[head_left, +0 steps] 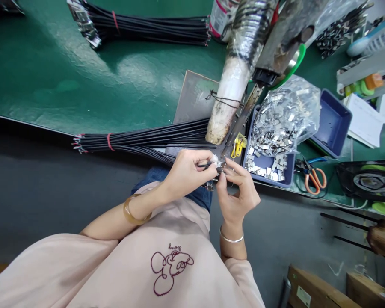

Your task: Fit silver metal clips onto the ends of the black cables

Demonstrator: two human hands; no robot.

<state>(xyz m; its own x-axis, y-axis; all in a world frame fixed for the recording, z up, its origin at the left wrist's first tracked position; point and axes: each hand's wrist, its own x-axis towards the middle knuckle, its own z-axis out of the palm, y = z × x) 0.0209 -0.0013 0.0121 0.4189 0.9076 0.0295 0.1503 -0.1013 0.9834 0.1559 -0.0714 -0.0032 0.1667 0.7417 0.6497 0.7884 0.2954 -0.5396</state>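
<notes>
My left hand (192,169) is closed, pinching one black cable (202,165) close to its end. At that end is a small silver metal connector (220,164), just past the fingertips. My right hand (239,188) has its thumb and forefinger drawn together at the connector from the other side; what lies between those fingertips is too small to make out. Behind my left hand lies a bundle of black cables (141,139), tied with a red band, on the table's front edge. A white ventilation hose end (220,115) hangs just above the bundle's right end.
Right of my hands, a blue tray (288,182) holds loose metal connectors and a clear bag (303,98) of them. Orange-handled pliers (316,179), a yellow clip-like piece (239,146) and a second blue tray (335,115) are nearby. Another cable bundle (154,28) lies at the back.
</notes>
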